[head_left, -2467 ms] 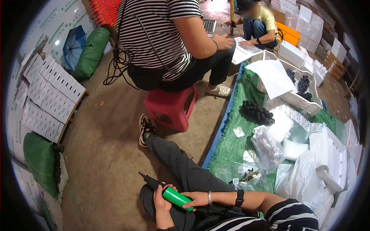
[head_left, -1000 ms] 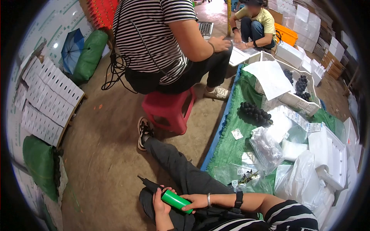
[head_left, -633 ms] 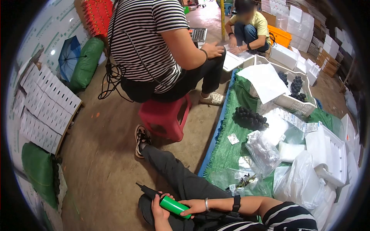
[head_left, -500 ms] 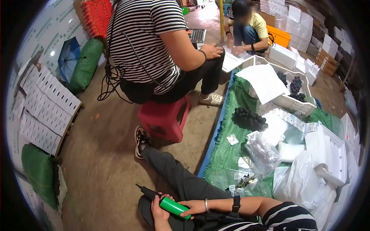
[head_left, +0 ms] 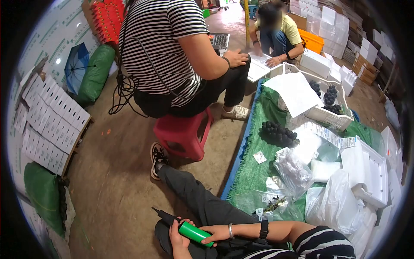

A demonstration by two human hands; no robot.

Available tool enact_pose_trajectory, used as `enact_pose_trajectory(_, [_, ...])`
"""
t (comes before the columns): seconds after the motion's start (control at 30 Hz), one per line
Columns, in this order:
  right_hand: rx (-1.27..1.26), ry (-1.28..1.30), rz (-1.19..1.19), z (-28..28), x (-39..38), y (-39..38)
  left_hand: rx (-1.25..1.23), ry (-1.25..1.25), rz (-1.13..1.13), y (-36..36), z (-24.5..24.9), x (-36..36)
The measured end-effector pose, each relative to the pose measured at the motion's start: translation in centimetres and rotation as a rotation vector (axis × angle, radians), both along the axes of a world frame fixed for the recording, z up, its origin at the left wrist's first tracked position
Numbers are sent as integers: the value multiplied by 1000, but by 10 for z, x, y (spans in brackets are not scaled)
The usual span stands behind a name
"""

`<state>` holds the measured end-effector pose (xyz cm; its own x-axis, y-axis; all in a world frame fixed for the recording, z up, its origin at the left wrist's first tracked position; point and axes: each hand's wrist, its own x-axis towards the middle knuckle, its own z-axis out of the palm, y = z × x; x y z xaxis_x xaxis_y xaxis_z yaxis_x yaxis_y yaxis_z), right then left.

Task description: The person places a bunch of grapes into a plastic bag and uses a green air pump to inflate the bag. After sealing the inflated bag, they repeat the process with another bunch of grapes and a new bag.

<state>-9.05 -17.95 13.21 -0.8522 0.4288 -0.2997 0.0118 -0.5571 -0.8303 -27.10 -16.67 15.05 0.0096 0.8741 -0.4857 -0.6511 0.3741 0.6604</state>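
Note:
Across my lap lies a green hand pump (head_left: 192, 232) with a black tapered nozzle pointing up and left. My left hand (head_left: 178, 236) is wrapped round it near the black end. On its lower right end rests my right hand (head_left: 217, 233), fingers closed over the green barrel. To the right of my knee, a clear plastic bag with dark stems (head_left: 276, 203) lies on the green cloth (head_left: 241, 190). Farther up the cloth sits a bunch of dark grapes (head_left: 279, 134), apart from both hands.
A person in a striped shirt (head_left: 164, 47) sits on a red stool (head_left: 183, 134) ahead. Beyond, a person in yellow (head_left: 290, 32) crouches by a white crate (head_left: 340, 121) holding grapes. White plastic bags (head_left: 336, 198) and a foam tray (head_left: 375, 172) lie at right; stacked boxes (head_left: 54, 121) stand left.
The person in yellow has leaned a little lower, with arms and hands shifted. My two hands and the hand pump have stayed where they were.

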Motion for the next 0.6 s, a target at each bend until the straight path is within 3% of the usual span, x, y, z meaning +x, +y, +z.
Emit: enact_pose_trajectory(0.6, [6,12,-1,-1,1,1,-24,-24,-2,1,-9,-3])
